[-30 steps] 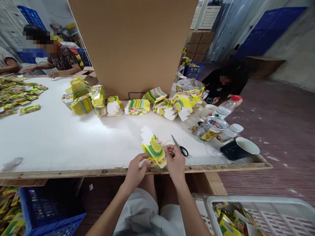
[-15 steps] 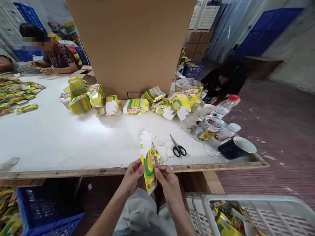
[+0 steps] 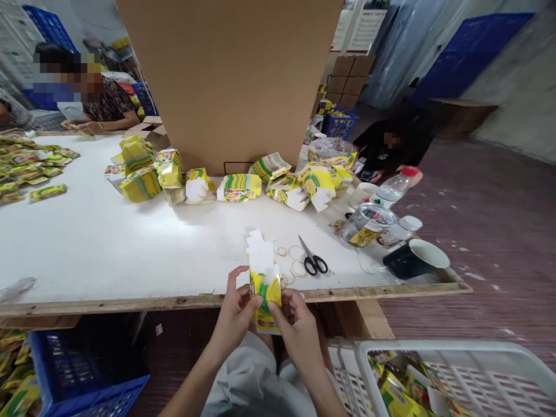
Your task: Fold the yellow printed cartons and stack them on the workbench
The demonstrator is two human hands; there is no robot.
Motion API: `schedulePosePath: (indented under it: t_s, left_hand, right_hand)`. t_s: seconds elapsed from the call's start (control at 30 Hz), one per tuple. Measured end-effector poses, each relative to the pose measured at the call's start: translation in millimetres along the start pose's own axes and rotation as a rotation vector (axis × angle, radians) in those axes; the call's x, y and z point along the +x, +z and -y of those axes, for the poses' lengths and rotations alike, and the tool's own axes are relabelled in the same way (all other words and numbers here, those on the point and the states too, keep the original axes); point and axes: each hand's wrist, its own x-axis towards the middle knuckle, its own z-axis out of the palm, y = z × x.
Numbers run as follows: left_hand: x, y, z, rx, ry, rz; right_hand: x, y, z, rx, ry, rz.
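Observation:
Both my hands hold one yellow-and-green printed carton upright over the table's front edge, its white flaps pointing up. My left hand pinches its left side with thumb and fingers. My right hand grips its right lower side. Several rubber bands and black-handled scissors lie on the white table just beyond the carton.
Stacks of flat cartons line the foot of a tall cardboard box. A clear jar, bottle and black cup stand at right. A white crate and blue crate sit below. Other people sit at far left and right.
The carton has been brought nearer to me from the tabletop and turned upright, then opened out wider between both hands.

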Motion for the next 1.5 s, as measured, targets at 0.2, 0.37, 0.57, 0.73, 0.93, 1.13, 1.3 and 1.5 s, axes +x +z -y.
schedulePosePath:
  t_s: [0.2, 0.37, 0.57, 0.73, 0.93, 1.13, 1.3, 1.5]
  left_hand:
    - [-10, -6.2, -16, 0.002, -0.077, 0.237]
    - [-14, -10.4, -22, -0.006, -0.098, 0.382]
    - [-18, -5.6, -21, -0.104, -0.097, 0.432]
    - [-17, -7.1, -18, -0.03, -0.091, 0.397]
    - [-15, -7.7, -15, 0.21, -0.011, 0.288]
    - [-15, -6.4, -20, 0.206, -0.005, 0.39]
    - [-14, -6.2, -21, 0.088, -0.053, 0.343]
    - [-16, 14.5, -17, -0.046, -0.106, 0.347]
  right_hand:
    - [2, -15, 11, 0.158, -0.059, 0.157]
    - [3, -27, 22, 0.133, -0.048, 0.24]
    - [4, -31, 25, -0.027, -0.184, 0.157]
    - [6, -33, 24, 0.044, -0.18, 0.063]
    - [9, -46, 33, -0.157, -0.152, 0.182]
    - [10, -32, 25, -0.287, -0.03, 0.196]
    - [7, -27, 23, -0.322, -0.081, 0.158]
    - [7, -33, 29, -0.281, -0.162, 0.023]
